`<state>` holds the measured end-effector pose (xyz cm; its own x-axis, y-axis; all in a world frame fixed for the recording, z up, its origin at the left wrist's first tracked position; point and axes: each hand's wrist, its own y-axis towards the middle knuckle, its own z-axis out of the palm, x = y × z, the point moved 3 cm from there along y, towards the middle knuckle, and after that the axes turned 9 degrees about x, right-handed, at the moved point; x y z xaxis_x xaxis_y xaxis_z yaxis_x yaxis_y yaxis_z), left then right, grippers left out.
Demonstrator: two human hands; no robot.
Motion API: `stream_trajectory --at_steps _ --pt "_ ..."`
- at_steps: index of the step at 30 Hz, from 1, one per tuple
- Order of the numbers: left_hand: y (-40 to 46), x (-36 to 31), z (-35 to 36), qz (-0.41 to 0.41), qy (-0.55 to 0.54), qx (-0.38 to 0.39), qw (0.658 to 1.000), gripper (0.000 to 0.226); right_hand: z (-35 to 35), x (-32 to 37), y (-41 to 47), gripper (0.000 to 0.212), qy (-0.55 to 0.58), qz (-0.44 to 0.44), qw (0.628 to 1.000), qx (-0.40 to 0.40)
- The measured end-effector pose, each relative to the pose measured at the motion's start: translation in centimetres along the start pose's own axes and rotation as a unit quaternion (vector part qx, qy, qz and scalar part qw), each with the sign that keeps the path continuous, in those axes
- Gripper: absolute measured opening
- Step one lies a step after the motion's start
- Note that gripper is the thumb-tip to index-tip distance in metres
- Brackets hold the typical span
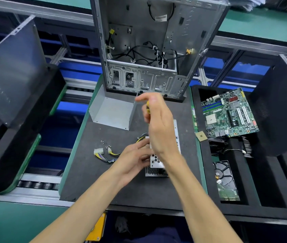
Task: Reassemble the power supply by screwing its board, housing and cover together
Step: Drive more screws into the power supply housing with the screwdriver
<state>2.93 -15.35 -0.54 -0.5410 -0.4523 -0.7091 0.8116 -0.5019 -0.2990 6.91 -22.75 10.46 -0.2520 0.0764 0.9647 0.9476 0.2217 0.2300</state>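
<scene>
The power supply housing (155,163), a silver metal box with honeycomb vents, lies on the dark mat (104,181) with its board mostly hidden under my hands. My left hand (135,156) grips the housing's left side. My right hand (158,123) is above it, blurred, closed around a screwdriver with a yellow handle (147,106). The grey bent-metal cover (112,111) stands apart, behind and to the left. A few small screws (105,144) lie loose left of the housing. The supply's yellow and purple cables with white plugs (102,153) trail left.
An open computer case (148,50) stands upright at the mat's far edge. A black foam tray (207,172) on the right holds a motherboard (228,114), a CPU chip (201,136), a cooler and a hard drive (226,181). Case panels lean at the far left and far right.
</scene>
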Motion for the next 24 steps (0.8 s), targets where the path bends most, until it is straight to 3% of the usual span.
stream_trajectory --at_steps 3,8,10,12,14,16,18,21,24 --pt "0.3 0.2 -0.3 -0.008 -0.030 -0.007 0.999 0.039 -1.4 0.3 1.5 0.037 0.079 0.052 0.980 0.174" --pt "0.5 0.2 -0.2 -0.014 -0.032 -0.001 0.999 0.045 -3.6 0.6 3.4 0.044 0.126 0.109 0.932 0.323" --pt "0.4 0.2 -0.2 -0.018 -0.029 0.001 0.999 0.047 -3.4 0.5 3.9 0.049 0.122 0.132 0.926 0.332" --pt "0.4 0.2 -0.4 -0.018 -0.025 -0.002 1.000 0.045 -2.8 0.3 4.2 0.054 0.124 0.130 0.952 0.247" --pt "0.2 0.1 -0.6 -0.014 -0.025 -0.007 1.000 0.040 -2.2 -0.1 3.6 0.055 0.146 0.098 0.981 0.086" --pt "0.2 -0.1 -0.6 -0.010 -0.011 -0.005 1.000 0.036 -1.6 -0.3 2.3 0.056 0.140 0.049 0.986 -0.073" --pt "0.1 -0.3 -0.3 -0.007 0.024 0.001 1.000 0.032 -0.4 -0.4 1.2 0.058 0.104 0.009 0.981 -0.166" --pt "-0.1 -0.5 -0.1 0.004 0.030 -0.009 1.000 0.029 1.0 -0.3 0.3 0.059 0.069 -0.023 0.976 -0.206" --pt "-0.3 -0.5 0.0 0.005 0.023 -0.006 1.000 0.034 0.8 0.0 0.5 0.060 0.063 -0.032 0.981 -0.181"
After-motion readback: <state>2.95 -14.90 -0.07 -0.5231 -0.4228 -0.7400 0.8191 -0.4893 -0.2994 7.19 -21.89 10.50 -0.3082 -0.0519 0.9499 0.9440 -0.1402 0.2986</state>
